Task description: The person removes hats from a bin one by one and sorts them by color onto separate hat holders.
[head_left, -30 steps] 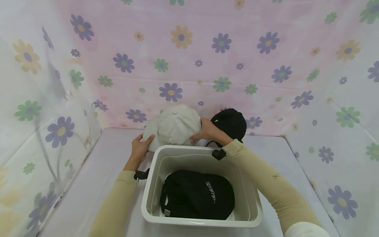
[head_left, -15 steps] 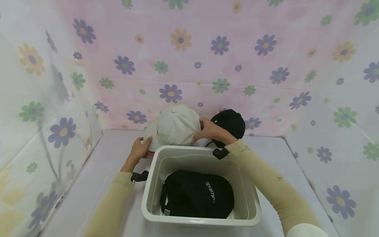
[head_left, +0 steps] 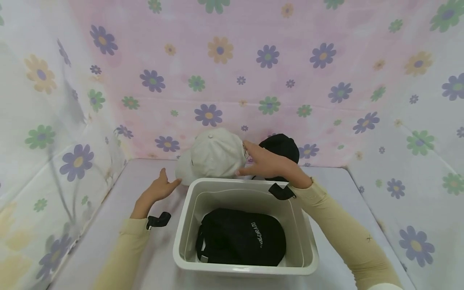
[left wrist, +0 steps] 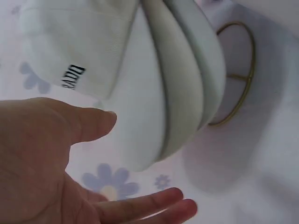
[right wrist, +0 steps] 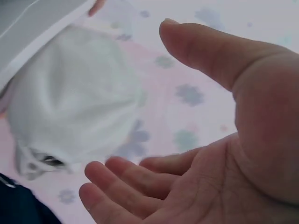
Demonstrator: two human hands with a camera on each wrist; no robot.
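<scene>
Both hands are loose-fingered with nothing in the grip: left hand (head_left: 156, 190) just short of the white cap's (head_left: 212, 155) brim, right hand (head_left: 270, 164) beside its crown. The white cap perches on a stand behind the bin (head_left: 308, 257), which holds a black cap (head_left: 241, 237).

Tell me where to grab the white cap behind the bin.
Judging by its pose, take the white cap by its brim at the lower left, coming from the left, where the open left hand is nearest. The rounded crown gives fingers little to pinch.
</scene>
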